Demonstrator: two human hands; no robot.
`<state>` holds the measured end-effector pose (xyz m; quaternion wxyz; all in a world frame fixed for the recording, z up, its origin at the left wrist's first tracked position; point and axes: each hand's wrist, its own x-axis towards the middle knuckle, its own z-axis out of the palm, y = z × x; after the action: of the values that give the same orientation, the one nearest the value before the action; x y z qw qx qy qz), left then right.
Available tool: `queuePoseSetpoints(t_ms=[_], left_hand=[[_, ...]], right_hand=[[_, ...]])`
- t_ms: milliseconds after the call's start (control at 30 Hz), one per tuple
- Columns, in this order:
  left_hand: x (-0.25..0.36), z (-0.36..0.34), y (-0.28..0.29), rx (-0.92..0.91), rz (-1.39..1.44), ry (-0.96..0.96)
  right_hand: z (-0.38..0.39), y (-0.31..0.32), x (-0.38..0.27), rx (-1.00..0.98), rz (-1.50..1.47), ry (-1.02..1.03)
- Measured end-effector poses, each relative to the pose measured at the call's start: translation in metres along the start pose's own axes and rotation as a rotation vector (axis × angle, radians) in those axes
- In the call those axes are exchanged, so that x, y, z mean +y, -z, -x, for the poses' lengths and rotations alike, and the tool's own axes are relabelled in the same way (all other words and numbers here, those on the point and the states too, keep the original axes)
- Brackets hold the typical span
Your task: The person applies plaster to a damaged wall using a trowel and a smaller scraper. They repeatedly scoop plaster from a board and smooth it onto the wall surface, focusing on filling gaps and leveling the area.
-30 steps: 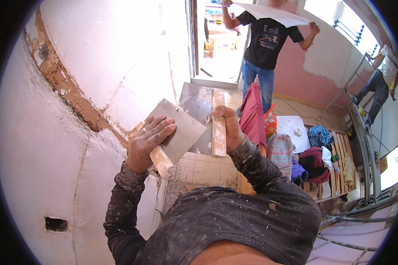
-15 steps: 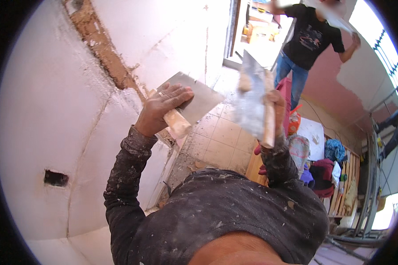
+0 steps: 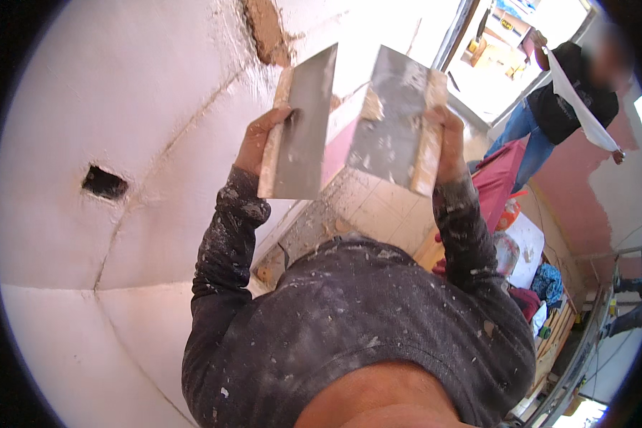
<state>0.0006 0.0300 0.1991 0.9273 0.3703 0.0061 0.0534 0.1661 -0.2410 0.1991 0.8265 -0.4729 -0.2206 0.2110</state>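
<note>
My left hand [image 3: 260, 141] is closed on the pale wooden back of a wide putty knife [image 3: 307, 132]. Its grey blade stands nearly upright, with the blade face toward me. Opposite it, my right hand [image 3: 449, 139] grips a second wide putty knife [image 3: 386, 128] by its wooden back. That blade is smeared, and a beige lump of putty [image 3: 372, 105] sticks near its inner edge. A narrow gap parts the two blades. Both hands are raised in front of my chest.
The white wall [image 3: 157, 85] on the left has a square hole [image 3: 105, 182], a crack and a brown bare strip [image 3: 267, 32]. At right a person [image 3: 574, 93] holds a white sheet [image 3: 578, 100]. A pink-covered object [image 3: 499, 178], cloths [image 3: 547, 283] and metal scaffolding [image 3: 574, 364] stand below.
My left putty knife has turned from lying tilted to upright, its blade now facing me. The two blades have come closer together. My view has swung left; the person has lowered the white sheet.
</note>
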Motion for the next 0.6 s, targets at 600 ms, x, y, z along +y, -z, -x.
queuePoseSetpoints(t_ms=[600], left_hand=[[-0.025,0.07,0.007,0.361,-0.123,-0.322]], right_hand=[[0.056,-0.082,0.031,-0.197,0.37,0.36]])
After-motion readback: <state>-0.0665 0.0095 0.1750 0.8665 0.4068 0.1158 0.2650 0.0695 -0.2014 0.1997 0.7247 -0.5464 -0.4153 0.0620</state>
